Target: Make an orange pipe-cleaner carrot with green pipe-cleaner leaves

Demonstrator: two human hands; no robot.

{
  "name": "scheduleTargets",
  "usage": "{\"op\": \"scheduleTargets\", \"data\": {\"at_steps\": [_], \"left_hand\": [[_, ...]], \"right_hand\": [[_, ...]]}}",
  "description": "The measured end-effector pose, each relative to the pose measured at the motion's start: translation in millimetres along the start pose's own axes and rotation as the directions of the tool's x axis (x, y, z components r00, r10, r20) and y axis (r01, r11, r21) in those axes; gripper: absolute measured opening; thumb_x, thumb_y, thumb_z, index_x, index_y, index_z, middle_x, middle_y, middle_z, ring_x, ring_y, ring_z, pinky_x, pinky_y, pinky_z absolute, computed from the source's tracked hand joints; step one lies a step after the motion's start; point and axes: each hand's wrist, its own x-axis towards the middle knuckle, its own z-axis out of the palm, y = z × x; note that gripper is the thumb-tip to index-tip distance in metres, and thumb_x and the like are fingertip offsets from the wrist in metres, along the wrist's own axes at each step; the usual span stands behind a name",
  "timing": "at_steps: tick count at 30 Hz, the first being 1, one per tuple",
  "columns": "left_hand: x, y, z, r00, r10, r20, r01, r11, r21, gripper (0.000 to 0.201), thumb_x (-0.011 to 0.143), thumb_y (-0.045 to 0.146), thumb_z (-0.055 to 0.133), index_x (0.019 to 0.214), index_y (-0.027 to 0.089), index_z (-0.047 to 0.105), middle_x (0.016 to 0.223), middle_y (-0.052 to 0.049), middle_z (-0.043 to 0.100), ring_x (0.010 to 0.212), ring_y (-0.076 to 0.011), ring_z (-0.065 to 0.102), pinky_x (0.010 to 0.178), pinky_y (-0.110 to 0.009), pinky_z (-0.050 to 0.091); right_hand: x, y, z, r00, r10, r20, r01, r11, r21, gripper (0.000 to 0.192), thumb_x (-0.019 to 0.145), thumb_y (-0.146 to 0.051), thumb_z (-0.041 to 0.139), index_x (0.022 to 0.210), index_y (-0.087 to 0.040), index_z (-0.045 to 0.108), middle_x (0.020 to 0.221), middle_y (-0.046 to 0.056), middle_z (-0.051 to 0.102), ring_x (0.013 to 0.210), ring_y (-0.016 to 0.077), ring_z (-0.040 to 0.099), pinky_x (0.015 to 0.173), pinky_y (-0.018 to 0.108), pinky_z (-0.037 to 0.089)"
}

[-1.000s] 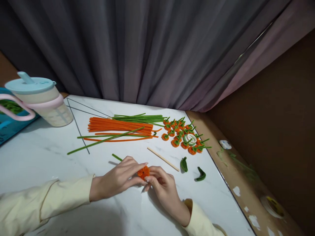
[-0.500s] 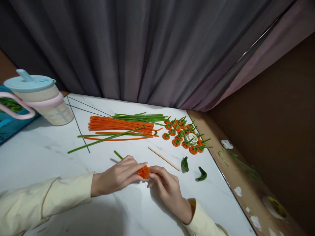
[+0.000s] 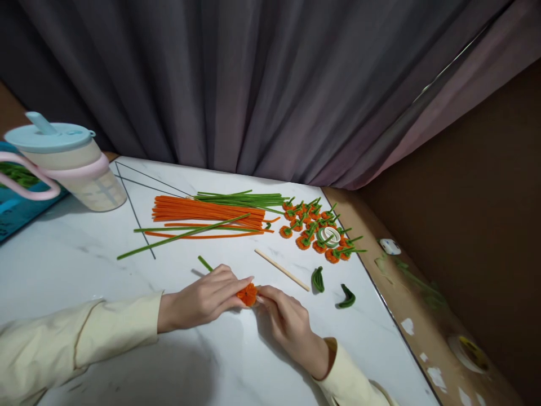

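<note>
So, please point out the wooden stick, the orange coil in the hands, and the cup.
wooden stick [image 3: 282,269], head view, its middle.
orange coil [image 3: 247,294], head view, its face.
cup [image 3: 91,189], head view, its wall.

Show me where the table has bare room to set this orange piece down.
Bare marble lies between the cup and the left hand, and near the table edge below both hands. The finished orange pieces, orange stems and stick crowd the far right.

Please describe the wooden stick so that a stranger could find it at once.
On the white marble table, look just beyond the right hand. The wooden stick lies there diagonally, alone: pale, bare and smooth, unlike the fuzzy orange stems.
</note>
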Motion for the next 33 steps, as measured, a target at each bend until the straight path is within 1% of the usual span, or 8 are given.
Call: {"op": "scheduleTargets", "data": {"at_steps": [3, 8, 13, 18, 22, 26, 30, 33], "left_hand": [[0, 0, 0.2, 1.000, 0.019, -0.008, -0.019, 1.000, 0.019, 0.052, 0.094, 0.019, 0.044, 0.142, 0.010, 0.025, 0.082, -0.010, 0.066, 0.068, -0.0173, 0.055, 0.064, -0.034, 0.047], [-1, -1, -0.2, 0.999, 0.050, -0.008, -0.050, 0.998, 0.040, 0.054, 0.094, 0.018, 0.045, 0.143, 0.008, 0.023, 0.081, -0.010, 0.066, 0.066, -0.0174, 0.055, 0.063, -0.034, 0.047], [-2, -1, 0.5, 0.998, 0.063, -0.002, -0.062, 0.997, 0.050, 0.053, 0.093, 0.017, 0.046, 0.141, 0.006, 0.025, 0.081, -0.011, 0.066, 0.066, -0.0175, 0.054, 0.062, -0.034, 0.047], [-2, -1, 0.7, 0.998, 0.065, 0.007, -0.065, 0.997, 0.050, 0.050, 0.093, 0.018, 0.046, 0.139, 0.005, 0.028, 0.081, -0.011, 0.067, 0.067, -0.0172, 0.055, 0.063, -0.034, 0.047], [-2, 2, 0.4, 1.000, 0.024, 0.012, -0.025, 0.997, 0.067, 0.046, 0.094, 0.020, 0.047, 0.135, 0.006, 0.033, 0.081, -0.009, 0.067, 0.068, -0.0163, 0.058, 0.071, -0.036, 0.045], [-2, 3, 0.2, 1.000, -0.025, -0.006, 0.025, 0.998, 0.062, 0.043, 0.092, 0.021, 0.050, 0.131, 0.008, 0.037, 0.082, -0.007, 0.068, 0.070, -0.0155, 0.059, 0.078, -0.036, 0.042], [-1, 3, -0.6, 0.998, -0.052, -0.019, 0.053, 0.996, 0.072, 0.040, 0.091, 0.019, 0.051, 0.128, 0.009, 0.040, 0.080, -0.006, 0.069, 0.068, -0.0150, 0.058, 0.077, -0.035, 0.041], [0, 4, -1.6, 0.998, -0.059, -0.021, 0.061, 0.994, 0.093, 0.034, 0.092, 0.020, 0.051, 0.124, 0.010, 0.043, 0.080, -0.006, 0.069, 0.067, -0.0142, 0.059, 0.077, -0.034, 0.041]], "right_hand": [[-2, 0, 1, 0.999, -0.035, 0.004, 0.035, 0.999, -0.029, 0.032, 0.086, -0.002, 0.041, 0.112, -0.019, 0.051, 0.087, 0.006, 0.068, 0.075, 0.0142, 0.066, 0.066, 0.023, 0.054], [-2, 0, -1, 0.997, -0.052, 0.063, 0.056, 0.996, -0.070, 0.037, 0.083, 0.001, 0.036, 0.108, -0.021, 0.051, 0.081, 0.005, 0.066, 0.071, 0.0153, 0.064, 0.062, 0.024, 0.052], [0, -1, -3, 0.992, -0.091, 0.092, 0.098, 0.992, -0.081, 0.039, 0.080, 0.001, 0.034, 0.110, -0.019, 0.049, 0.081, 0.007, 0.065, 0.072, 0.0173, 0.064, 0.061, 0.026, 0.052], [0, 0, -3, 0.985, -0.110, 0.132, 0.125, 0.985, -0.115, 0.035, 0.079, 0.001, 0.034, 0.105, -0.017, 0.048, 0.075, 0.006, 0.063, 0.066, 0.0172, 0.060, 0.055, 0.026, 0.048], [1, -1, -2, 0.995, -0.044, 0.091, 0.053, 0.994, -0.098, 0.029, 0.082, -0.002, 0.036, 0.101, -0.019, 0.050, 0.075, 0.004, 0.063, 0.062, 0.0151, 0.059, 0.054, 0.025, 0.046], [4, -5, -3, 0.995, 0.074, 0.069, -0.078, 0.995, 0.055, 0.023, 0.088, -0.007, 0.039, 0.101, -0.020, 0.051, 0.074, 0.002, 0.064, 0.061, 0.0121, 0.061, 0.057, 0.022, 0.049], [7, -7, -4, 0.964, 0.254, 0.074, -0.264, 0.941, 0.211, 0.015, 0.091, -0.015, 0.041, 0.100, -0.019, 0.054, 0.073, 0.003, 0.066, 0.062, 0.0117, 0.063, 0.057, 0.021, 0.051], [8, -6, -3, 0.942, 0.328, 0.075, -0.336, 0.918, 0.208, 0.011, 0.091, -0.021, 0.046, 0.093, -0.019, 0.056, 0.077, 0.004, 0.068, 0.064, 0.0125, 0.064, 0.057, 0.021, 0.052]]}}
